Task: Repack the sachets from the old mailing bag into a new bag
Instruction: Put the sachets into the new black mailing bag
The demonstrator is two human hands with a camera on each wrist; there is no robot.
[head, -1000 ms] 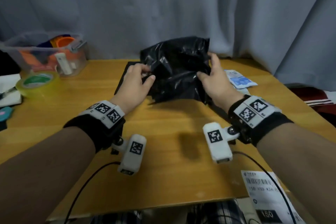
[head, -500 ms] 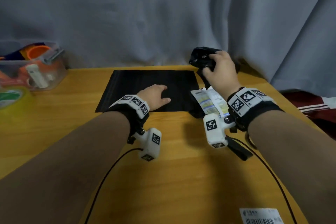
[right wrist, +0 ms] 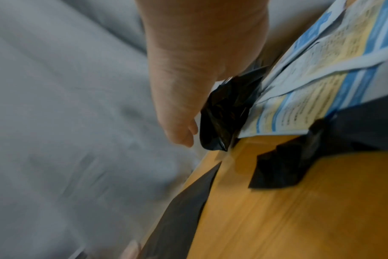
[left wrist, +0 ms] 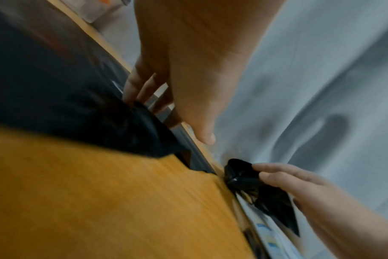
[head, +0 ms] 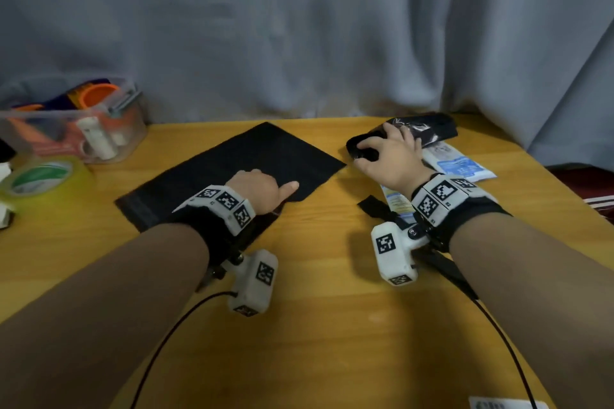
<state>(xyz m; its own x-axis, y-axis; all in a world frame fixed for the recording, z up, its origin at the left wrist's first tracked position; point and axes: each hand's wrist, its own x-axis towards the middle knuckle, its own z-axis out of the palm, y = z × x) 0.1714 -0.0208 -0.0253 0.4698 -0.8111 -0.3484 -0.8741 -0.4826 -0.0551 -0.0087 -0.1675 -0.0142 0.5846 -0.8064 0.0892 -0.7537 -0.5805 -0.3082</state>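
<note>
The new bag (head: 232, 169), flat and black, lies skewed on the wooden table (head: 332, 325). My left hand (head: 262, 188) rests on its near right edge, fingertips (left wrist: 131, 98) pressing down and thumb stuck out. My right hand (head: 385, 156) grips the crumpled black old mailing bag (head: 428, 129) at the back right, low over the table. The left wrist view catches that hand (left wrist: 299, 184) on the old bag (left wrist: 241, 173). Blue-and-white sachets (head: 458, 163) lie under and beside it, and they also show in the right wrist view as sachets (right wrist: 321, 78) next to the old bag (right wrist: 228, 112).
A clear plastic box (head: 73, 129) of odds and ends stands at the back left, with a tape roll (head: 40, 176) in front. A torn black strip (head: 375, 209) lies by my right wrist. A printed label (head: 498, 405) sits at the near right edge. Grey curtain hangs behind.
My right hand took the crumpled old bag away from the middle and lowered it to the back right. The new bag has swung askew under my left hand.
</note>
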